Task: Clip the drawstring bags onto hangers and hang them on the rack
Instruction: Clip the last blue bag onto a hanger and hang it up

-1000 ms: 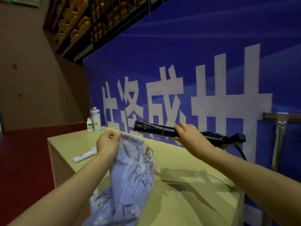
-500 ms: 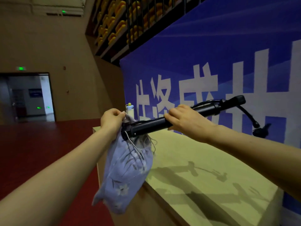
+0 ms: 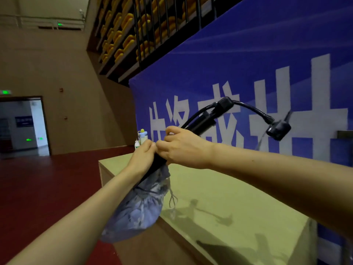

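A black clip hanger [image 3: 204, 123] slants up to the right in the air above the table's left end, its far clip [image 3: 278, 130] dangling. My right hand [image 3: 183, 146] grips the hanger's bar near its lower end. My left hand [image 3: 144, 156] pinches the gathered top of a pale blue flowered drawstring bag [image 3: 139, 209] right against that end. The bag hangs down below both hands, cords trailing. The near clip is hidden behind my fingers.
A yellowish wooden table [image 3: 219, 199] stretches ahead and to the right. Two small bottles [image 3: 141, 138] stand at its far left corner. A blue banner [image 3: 248, 73] backs it. A metal rack bar [image 3: 344, 133] shows at the right edge. Red floor lies left.
My head has turned left and up. The hanger has tilted steeper, its far end higher. Both hands have come together at the hanger's lower end with the bag's top.
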A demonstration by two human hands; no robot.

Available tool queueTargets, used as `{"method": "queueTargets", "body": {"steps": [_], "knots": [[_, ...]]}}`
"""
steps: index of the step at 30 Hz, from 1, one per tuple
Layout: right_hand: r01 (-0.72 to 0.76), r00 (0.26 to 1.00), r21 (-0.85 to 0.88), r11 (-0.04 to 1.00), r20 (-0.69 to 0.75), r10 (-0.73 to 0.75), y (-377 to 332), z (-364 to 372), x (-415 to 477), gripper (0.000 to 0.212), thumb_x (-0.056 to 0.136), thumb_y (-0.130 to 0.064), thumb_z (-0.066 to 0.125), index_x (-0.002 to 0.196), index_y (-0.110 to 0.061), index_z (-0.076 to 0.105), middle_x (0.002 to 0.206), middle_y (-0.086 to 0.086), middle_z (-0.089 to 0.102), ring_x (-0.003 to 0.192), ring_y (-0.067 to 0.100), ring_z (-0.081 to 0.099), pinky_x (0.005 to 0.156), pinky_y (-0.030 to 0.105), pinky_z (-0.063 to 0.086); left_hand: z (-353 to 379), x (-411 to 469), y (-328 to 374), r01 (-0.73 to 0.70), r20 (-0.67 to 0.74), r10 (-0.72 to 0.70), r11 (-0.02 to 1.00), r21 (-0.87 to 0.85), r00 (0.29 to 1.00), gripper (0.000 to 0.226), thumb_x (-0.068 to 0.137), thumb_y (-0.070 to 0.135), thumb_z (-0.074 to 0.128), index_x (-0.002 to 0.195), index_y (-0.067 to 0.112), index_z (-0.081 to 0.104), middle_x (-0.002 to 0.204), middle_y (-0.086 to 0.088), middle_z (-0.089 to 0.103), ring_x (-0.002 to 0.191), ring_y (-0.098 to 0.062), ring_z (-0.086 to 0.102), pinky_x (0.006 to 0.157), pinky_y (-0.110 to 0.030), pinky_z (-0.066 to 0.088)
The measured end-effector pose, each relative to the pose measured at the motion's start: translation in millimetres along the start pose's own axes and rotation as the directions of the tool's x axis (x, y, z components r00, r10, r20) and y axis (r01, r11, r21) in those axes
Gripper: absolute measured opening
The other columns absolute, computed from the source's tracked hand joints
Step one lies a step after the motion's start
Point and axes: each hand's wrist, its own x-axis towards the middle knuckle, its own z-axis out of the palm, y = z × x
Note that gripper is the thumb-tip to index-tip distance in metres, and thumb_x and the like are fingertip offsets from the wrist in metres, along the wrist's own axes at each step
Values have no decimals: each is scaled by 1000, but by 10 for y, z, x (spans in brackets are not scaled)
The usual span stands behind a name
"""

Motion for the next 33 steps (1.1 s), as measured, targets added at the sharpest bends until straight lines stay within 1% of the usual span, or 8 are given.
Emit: {"method": "queueTargets", "body": {"steps": [4,8,11,15,17,26,29,33], "knots": [[-95,990,-8,995,-106,94,-18,19,3,37,88,-16,33,100,-17,68,97,-1,69,101,22,63,105,39,33,117,-6,27,88,-126,-107,985,-147,986,23,92,20,38,80,8,53,89,-17,62,86,-30,60,87,-53,48],[-309,888,240,920,-273,369,-164,88,-60,26,85,-18,58,110,-13,63,113,7,63,109,23,58,96,33,37,119,51,48,138,-251,-186,971,-195,950,23,90,19,38,75,9,54,90,-18,60,86,-28,56,85,-50,49],[-552,791,603,577,160,590,-379,52,-131,49,84,-37,65,125,-15,48,124,5,52,109,21,52,89,31,44,86,79,64,218,-324,-260,963,-161,910,29,95,19,32,95,4,57,105,-19,60,98,-34,55,87,-42,43],[-768,613,628,125,664,428,-460,226,-143,36,90,-40,58,109,-10,57,101,7,65,90,21,61,71,30,46,88,40,15,284,-322,-347,932,-227,881,32,96,17,31,105,1,57,107,-17,59,101,-35,55,86,-39,42],[-741,616,671,43,652,442,-435,286,-172,27,95,-27,52,80,-6,61,70,3,63,66,17,59,60,26,44,98,19,-25,303,-295,-387,907,-293,874,30,94,15,33,103,2,58,105,-18,60,98,-35,56,86,-40,44],[-202,320,588,-783,796,514,-328,267,19,35,98,-8,43,64,-12,54,48,-1,48,40,8,43,45,17,40,363,63,-23,364,-145,-512,756,-545,847,27,88,13,37,79,8,62,95,-25,60,88,-36,58,78,-40,44],[41,296,478,-877,833,468,-331,284,34,39,96,-5,43,58,-9,47,34,-3,44,28,5,40,35,13,37,413,16,102,380,-126,-550,707,-596,826,36,98,11,36,126,-2,53,128,-23,56,97,-27,55,80,-32,42],[115,357,413,-903,831,426,-307,243,-18,34,98,-7,44,64,-7,52,38,-2,50,31,5,45,37,14,42,435,25,54,398,-74,-584,634,-663,808,32,96,12,36,99,-5,63,91,-20,58,75,-29,55,73,-37,46]]}}
